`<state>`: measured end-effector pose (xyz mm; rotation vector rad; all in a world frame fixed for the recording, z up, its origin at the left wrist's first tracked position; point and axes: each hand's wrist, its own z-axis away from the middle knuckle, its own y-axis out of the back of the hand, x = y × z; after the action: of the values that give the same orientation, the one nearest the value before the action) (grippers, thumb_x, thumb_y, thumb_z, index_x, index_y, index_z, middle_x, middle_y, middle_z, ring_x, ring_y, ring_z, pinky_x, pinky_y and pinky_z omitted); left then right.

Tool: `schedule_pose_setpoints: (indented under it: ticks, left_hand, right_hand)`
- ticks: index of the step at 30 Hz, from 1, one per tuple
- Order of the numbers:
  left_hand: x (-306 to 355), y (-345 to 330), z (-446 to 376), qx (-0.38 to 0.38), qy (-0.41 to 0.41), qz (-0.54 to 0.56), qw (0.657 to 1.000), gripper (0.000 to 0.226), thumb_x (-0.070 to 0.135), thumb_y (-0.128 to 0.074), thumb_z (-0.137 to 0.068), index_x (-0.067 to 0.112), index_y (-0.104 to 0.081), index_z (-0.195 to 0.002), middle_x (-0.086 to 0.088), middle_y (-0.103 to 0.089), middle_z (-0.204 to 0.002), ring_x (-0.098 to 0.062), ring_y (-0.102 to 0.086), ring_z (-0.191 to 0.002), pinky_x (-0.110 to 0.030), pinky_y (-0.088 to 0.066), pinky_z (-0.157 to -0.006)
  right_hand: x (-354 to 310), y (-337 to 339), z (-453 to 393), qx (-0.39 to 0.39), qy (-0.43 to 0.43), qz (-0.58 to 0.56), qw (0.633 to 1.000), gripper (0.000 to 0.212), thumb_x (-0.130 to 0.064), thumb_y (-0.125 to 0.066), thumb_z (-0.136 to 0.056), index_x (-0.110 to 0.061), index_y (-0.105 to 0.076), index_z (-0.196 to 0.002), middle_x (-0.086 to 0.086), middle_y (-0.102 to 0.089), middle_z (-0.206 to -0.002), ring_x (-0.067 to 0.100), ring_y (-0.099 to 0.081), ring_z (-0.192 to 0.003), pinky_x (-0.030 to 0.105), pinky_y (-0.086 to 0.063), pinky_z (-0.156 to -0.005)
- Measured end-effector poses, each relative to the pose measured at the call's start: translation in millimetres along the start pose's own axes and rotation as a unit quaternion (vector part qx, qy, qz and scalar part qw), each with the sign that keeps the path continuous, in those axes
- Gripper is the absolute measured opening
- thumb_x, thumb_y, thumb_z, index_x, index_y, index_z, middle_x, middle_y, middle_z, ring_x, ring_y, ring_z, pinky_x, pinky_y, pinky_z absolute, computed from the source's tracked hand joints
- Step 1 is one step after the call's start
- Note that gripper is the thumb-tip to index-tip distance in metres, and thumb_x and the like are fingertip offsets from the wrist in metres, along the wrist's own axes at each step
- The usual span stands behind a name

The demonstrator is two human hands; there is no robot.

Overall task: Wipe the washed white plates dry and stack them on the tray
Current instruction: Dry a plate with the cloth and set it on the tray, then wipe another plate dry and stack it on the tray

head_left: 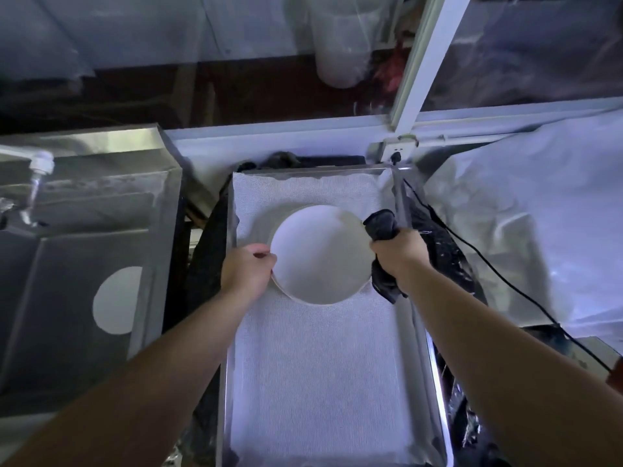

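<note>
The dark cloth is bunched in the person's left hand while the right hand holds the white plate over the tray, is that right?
Not quite: the hands are swapped. In the head view the dark cloth is bunched in the right hand, while the left hand holds the white plate by its rim over the tray.

A white plate (318,256) is sitting over the far half of the metal tray (436,375), leaving the mesh liner (320,382) on the tray's near half lying open. The left hand (247,269) and right hand (399,251), gripping a dark cloth (381,225), are flanking the plate. A black cable (505,281) is trailing just right of the tray; a steel sink (67,264) is standing left.
</note>
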<state>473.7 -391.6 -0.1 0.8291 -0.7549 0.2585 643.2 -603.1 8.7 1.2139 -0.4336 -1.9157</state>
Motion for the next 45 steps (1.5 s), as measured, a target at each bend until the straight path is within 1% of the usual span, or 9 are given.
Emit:
schedule_pose_setpoints:
  ticks: [5, 8, 11, 15, 19, 24, 35, 40, 45]
  left_hand:
    - [-2.5, -5.5, -5.7, 0.030, -0.038, -0.058, 0.997, 0.031, 0.022, -0.067, -0.097, 0.020, -0.074, -0.127, 0.008, -0.074, -0.104, -0.001, -0.063, -0.079, -0.017, -0.044, -0.061]
    - [-5.4, -7.5, -7.3, 0.050, -0.064, -0.087, 0.993, 0.025, 0.022, -0.064, -0.099, 0.021, -0.077, -0.120, 0.006, -0.077, -0.102, 0.002, -0.058, -0.073, -0.015, -0.039, -0.058]
    - [-7.6, -7.8, -8.1, 0.062, -0.075, -0.098, 0.990, 0.020, 0.019, -0.063, -0.098, 0.019, -0.081, -0.108, 0.009, -0.075, -0.090, -0.002, -0.060, -0.072, -0.019, -0.045, -0.061]
    - [-10.1, -5.9, -10.3, 0.046, -0.066, -0.084, 0.993, 0.023, 0.021, -0.065, -0.096, 0.023, -0.080, -0.113, 0.010, -0.077, -0.097, -0.004, -0.064, -0.079, -0.020, -0.050, -0.065]
    - [-9.7, -1.4, -12.7, 0.023, -0.049, -0.065, 0.996, 0.022, 0.022, -0.066, -0.094, 0.027, -0.080, -0.110, 0.014, -0.076, -0.092, -0.012, -0.072, -0.081, -0.038, -0.063, -0.078]
    - [-7.0, 0.2, -11.4, 0.015, -0.062, -0.078, 0.995, 0.022, 0.018, -0.063, -0.095, 0.025, -0.080, -0.108, 0.013, -0.076, -0.090, -0.014, -0.072, -0.078, -0.042, -0.063, -0.078]
    - [-7.6, 2.8, -10.1, 0.001, -0.043, -0.058, 0.997, 0.023, 0.018, -0.064, -0.092, 0.026, -0.080, -0.107, 0.011, -0.077, -0.092, -0.018, -0.075, -0.079, -0.040, -0.064, -0.078]
    - [-14.0, 3.6, -8.9, -0.012, -0.032, -0.042, 0.999, 0.023, 0.021, -0.067, -0.089, 0.026, -0.079, -0.108, 0.008, -0.078, -0.099, -0.021, -0.076, -0.087, -0.043, -0.063, -0.086]
    - [-14.4, 7.3, 6.1, -0.023, -0.041, -0.093, 0.995, 0.015, 0.026, -0.067, -0.093, 0.024, -0.076, -0.104, 0.006, -0.073, -0.088, -0.023, -0.071, -0.085, -0.034, -0.059, -0.078]
  right_hand:
    - [-1.9, -10.2, -10.2, -0.007, 0.003, 0.017, 1.000, 0.008, -0.023, -0.068, -0.083, -0.019, -0.062, -0.080, 0.004, -0.066, -0.079, 0.026, -0.063, -0.076, 0.030, -0.046, -0.065]
    - [-2.1, -13.7, -14.2, -0.011, 0.018, 0.035, 0.999, 0.011, -0.024, -0.068, -0.084, -0.019, -0.060, -0.078, 0.003, -0.066, -0.077, 0.023, -0.063, -0.073, 0.030, -0.046, -0.063]
    - [-2.4, -15.8, -15.9, -0.013, 0.033, 0.052, 0.998, 0.011, -0.025, -0.069, -0.085, -0.020, -0.061, -0.079, 0.002, -0.066, -0.075, 0.022, -0.063, -0.072, 0.031, -0.048, -0.063]
    - [-1.1, -14.1, -16.2, -0.020, 0.043, 0.064, 0.997, 0.014, -0.027, -0.070, -0.085, -0.019, -0.059, -0.080, 0.002, -0.065, -0.074, 0.020, -0.061, -0.071, 0.029, -0.043, -0.059]
    - [2.9, -12.7, -13.4, -0.023, 0.050, 0.070, 0.996, 0.017, -0.031, -0.069, -0.085, -0.019, -0.059, -0.081, 0.001, -0.064, -0.073, 0.021, -0.060, -0.071, 0.028, -0.038, -0.056]
    - [7.5, -5.9, -10.9, -0.022, 0.030, 0.045, 0.998, 0.022, -0.037, -0.074, -0.085, -0.016, -0.067, -0.090, 0.003, -0.068, -0.080, 0.024, -0.064, -0.078, 0.033, -0.049, -0.067]
    - [32.1, 25.3, 6.1, 0.025, -0.015, 0.007, 1.000, 0.025, -0.035, -0.072, -0.091, -0.012, -0.067, -0.101, 0.002, -0.065, -0.084, 0.025, -0.062, -0.079, 0.034, -0.046, -0.071]
    - [36.6, 25.9, 23.9, 0.030, -0.019, -0.006, 0.999, 0.023, -0.035, -0.071, -0.090, -0.013, -0.066, -0.099, 0.001, -0.065, -0.084, 0.023, -0.062, -0.079, 0.032, -0.044, -0.066]
    - [38.7, 25.1, 50.7, 0.027, -0.005, 0.003, 1.000, 0.023, -0.036, -0.071, -0.089, -0.016, -0.065, -0.098, 0.002, -0.067, -0.084, 0.021, -0.063, -0.078, 0.031, -0.044, -0.063]
